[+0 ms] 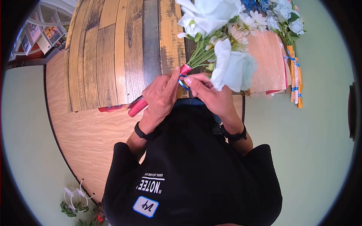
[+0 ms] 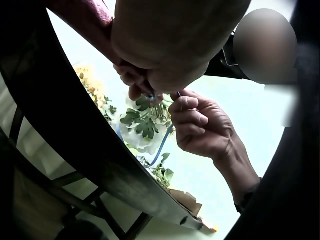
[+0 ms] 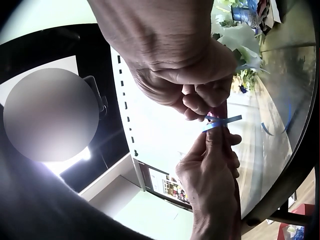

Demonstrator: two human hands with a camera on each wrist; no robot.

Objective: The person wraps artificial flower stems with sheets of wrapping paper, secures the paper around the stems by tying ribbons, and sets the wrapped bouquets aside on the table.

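Note:
In the head view, my left hand (image 1: 161,94) is curled round the red-wrapped stems (image 1: 138,107) of a bouquet of pale blue and white flowers (image 1: 235,67). A blue ribbon (image 1: 183,84) crosses the wrap by the left fingertips. My right hand (image 1: 213,96) pinches the ribbon between thumb and fingers, just below the blooms. In the right wrist view, the ribbon (image 3: 227,121) lies across the wrap over my left hand (image 3: 212,172), with my right hand (image 3: 175,60) close above. A ribbon length (image 2: 161,147) hangs near my right hand (image 2: 202,125) in the left wrist view.
The wooden table (image 1: 124,49) has its curved near edge by my body. At the right lie pink wrapping sheets (image 1: 266,64) and several wrapped bouquets tied with blue ribbon (image 1: 296,77). A shelf with pictures (image 1: 45,34) stands at the far left.

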